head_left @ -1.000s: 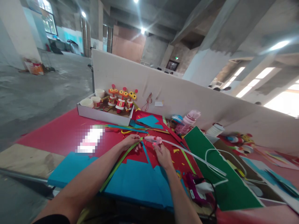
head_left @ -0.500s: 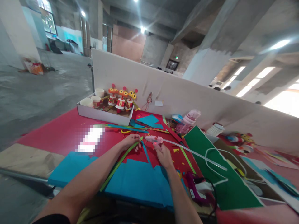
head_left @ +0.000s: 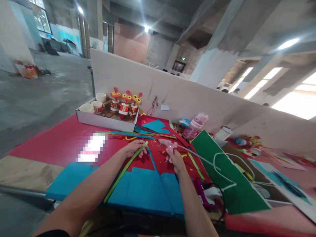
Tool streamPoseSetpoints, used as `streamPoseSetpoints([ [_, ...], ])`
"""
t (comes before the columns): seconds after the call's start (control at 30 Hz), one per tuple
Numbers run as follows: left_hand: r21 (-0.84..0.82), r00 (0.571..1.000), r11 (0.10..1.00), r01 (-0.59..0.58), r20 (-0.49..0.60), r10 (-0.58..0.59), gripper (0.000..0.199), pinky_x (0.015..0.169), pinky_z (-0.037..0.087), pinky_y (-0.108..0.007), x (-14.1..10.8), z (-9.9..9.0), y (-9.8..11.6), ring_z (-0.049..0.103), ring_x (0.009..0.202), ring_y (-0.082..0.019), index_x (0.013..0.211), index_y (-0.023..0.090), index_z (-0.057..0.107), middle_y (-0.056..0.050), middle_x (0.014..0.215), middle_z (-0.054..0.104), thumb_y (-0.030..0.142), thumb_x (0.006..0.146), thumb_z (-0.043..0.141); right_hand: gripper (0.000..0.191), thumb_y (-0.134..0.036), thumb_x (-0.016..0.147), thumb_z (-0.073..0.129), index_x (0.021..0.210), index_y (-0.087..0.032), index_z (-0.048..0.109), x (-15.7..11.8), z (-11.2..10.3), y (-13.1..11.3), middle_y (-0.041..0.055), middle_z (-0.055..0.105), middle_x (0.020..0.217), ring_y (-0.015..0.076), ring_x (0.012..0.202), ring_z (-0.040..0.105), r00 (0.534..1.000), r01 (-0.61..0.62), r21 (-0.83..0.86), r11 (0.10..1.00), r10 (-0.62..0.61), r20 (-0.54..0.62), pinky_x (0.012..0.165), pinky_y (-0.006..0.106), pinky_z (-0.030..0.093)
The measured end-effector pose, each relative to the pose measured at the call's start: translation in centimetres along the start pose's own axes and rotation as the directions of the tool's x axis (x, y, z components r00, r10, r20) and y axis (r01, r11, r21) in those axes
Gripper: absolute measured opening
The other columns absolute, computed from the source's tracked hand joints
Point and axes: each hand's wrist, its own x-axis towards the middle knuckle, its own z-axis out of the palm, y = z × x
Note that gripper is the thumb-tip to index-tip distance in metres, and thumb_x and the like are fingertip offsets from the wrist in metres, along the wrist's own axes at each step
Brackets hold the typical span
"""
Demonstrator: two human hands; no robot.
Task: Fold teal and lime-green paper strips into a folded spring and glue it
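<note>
Between the fingers of my left hand [head_left: 135,148] is the end of a long yellow-green paper strip [head_left: 125,169], which runs down toward the table's front edge. A narrow blue paper strip [head_left: 155,163] starts close to those fingertips; whether they hold it too I cannot tell. My right hand [head_left: 174,158] is wrapped around the handle of a pink hot glue gun [head_left: 168,144], its nozzle pointing left, apart from the strips. A clear glue stick [head_left: 201,158] sticks out of the gun's back. Blue paper sheets [head_left: 143,189] lie below both hands.
At the back left, a white box [head_left: 106,123] holds paper cups and several cup figures with yellow eyes. To the right lie a green board [head_left: 222,174], a purple glue gun [head_left: 204,194] and a pink bottle [head_left: 196,125]. A white partition [head_left: 172,95] stands behind the red tabletop.
The glue gun has moved right, away from the strip end in my left hand. My left hand keeps its hold on the yellow-green strip. The whole view has shifted slightly.
</note>
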Motion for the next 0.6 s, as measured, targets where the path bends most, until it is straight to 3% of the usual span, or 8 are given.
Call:
streamPoseSetpoints([
  [0.07, -0.001, 1.0, 1.0, 0.002, -0.003, -0.002, 0.027, 0.038, 0.045, -0.022, 0.0, 0.0, 0.0, 0.054, 0.037, -0.012, 0.083, 0.012, 0.052, -0.007, 0.063, 0.066, 0.036, 0.077, 0.063, 0.043, -0.057, 0.071, 0.055, 0.083, -0.016, 0.057, 1.3, -1.2, 0.5, 0.0034, 0.064, 0.063, 0.0144, 0.048, 0.055, 0.996, 0.0, -0.08, 0.997, -0.008, -0.094, 0.046, 0.025, 0.042],
  [0.1, -0.001, 1.0, 1.0, 0.003, -0.002, -0.003, 0.027, 0.039, 0.045, -0.022, 0.0, 0.0, 0.0, 0.055, 0.037, -0.012, 0.084, 0.012, 0.052, -0.007, 0.063, 0.066, 0.036, 0.077, 0.063, 0.043, -0.057, 0.073, 0.053, 0.079, -0.015, 0.057, 2.1, -1.9, 0.7, 0.0042, 0.064, 0.063, 0.016, 0.051, 0.057, 0.989, -0.001, -0.203, 0.979, -0.03, -0.147, 0.047, 0.025, 0.042],
  [0.17, 0.004, 1.0, 1.0, 0.002, 0.003, -0.002, 0.027, 0.039, 0.045, -0.022, 0.0, 0.0, 0.0, 0.055, 0.037, -0.012, 0.085, 0.012, 0.052, -0.007, 0.063, 0.066, 0.036, 0.077, 0.062, 0.043, -0.057, 0.076, 0.047, 0.069, -0.016, 0.058, 3.6, -3.0, 1.0, 0.0056, 0.063, 0.059, 0.0194, 0.056, 0.06, 0.973, -0.03, -0.493, 0.87, -0.087, -0.213, 0.052, 0.027, 0.042],
  [0.27, 0.022, 1.0, 1.0, -0.001, 0.006, 0.001, 0.026, 0.038, 0.044, -0.023, -0.1, 0.0, 0.0, 0.055, 0.037, -0.012, 0.086, 0.012, 0.052, -0.008, 0.064, 0.067, 0.036, 0.078, 0.061, 0.048, -0.052, 0.084, 0.036, 0.06, -0.017, 0.059, 5.3, -3.9, 1.3, 0.008, 0.059, 0.05, 0.0216, 0.058, 0.061, 0.98, -0.055, -0.733, 0.678, -0.103, -0.169, 0.056, 0.029, 0.041],
  [0.4, 0.03, 1.0, 1.0, -0.009, -0.005, 0.009, 0.024, 0.038, 0.045, -0.023, -0.2, 0.0, 0.1, 0.054, 0.038, -0.012, 0.085, 0.012, 0.052, -0.009, 0.064, 0.067, 0.034, 0.078, 0.06, 0.041, -0.047, 0.084, 0.043, 0.065, -0.016, 0.062, 5.7, -3.9, 1.5, 0.0088, 0.061, 0.056, 0.022, 0.065, 0.063, 0.975, -0.029, -0.829, 0.558, -0.168, -0.147, 0.06, 0.027, 0.042],
  [0.47, 0.023, 1.0, 1.0, -0.009, -0.006, 0.009, 0.024, 0.039, 0.045, -0.023, -0.3, 0.1, 0.2, 0.054, 0.038, -0.012, 0.085, 0.012, 0.053, -0.009, 0.065, 0.067, 0.033, 0.079, 0.06, 0.039, -0.05, 0.083, 0.046, 0.075, -0.015, 0.062, 5.2, -3.6, 1.4, 0.0101, 0.064, 0.066, 0.0217, 0.068, 0.064, 0.957, -0.082, -0.852, 0.517, -0.198, -0.212, 0.06, 0.027, 0.042],
  [0.57, 0.015, 1.0, 1.0, -0.008, -0.014, 0.008, 0.025, 0.039, 0.044, -0.021, -0.3, 0.2, 0.3, 0.054, 0.04, -0.011, 0.086, 0.011, 0.054, -0.009, 0.066, 0.067, 0.034, 0.079, 0.061, 0.04, -0.052, 0.082, 0.047, 0.088, -0.015, 0.059, 4.1, -2.2, 0.7, 0.0146, 0.065, 0.088, 0.022, 0.075, 0.064, 0.89, -0.2, -0.827, 0.525, -0.256, -0.377, 0.062, 0.028, 0.042],
  [0.6, 0.017, 1.0, 1.0, -0.008, -0.016, 0.008, 0.026, 0.038, 0.043, -0.02, -0.3, 0.1, 0.3, 0.054, 0.039, -0.01, 0.086, 0.011, 0.055, -0.009, 0.066, 0.067, 0.034, 0.079, 0.061, 0.036, -0.049, 0.084, 0.047, 0.09, -0.015, 0.059, 3.8, -1.3, 0.4, 0.0144, 0.065, 0.092, 0.0216, 0.079, 0.063, 0.889, -0.161, -0.829, 0.535, -0.286, -0.358, 0.065, 0.028, 0.042],
])
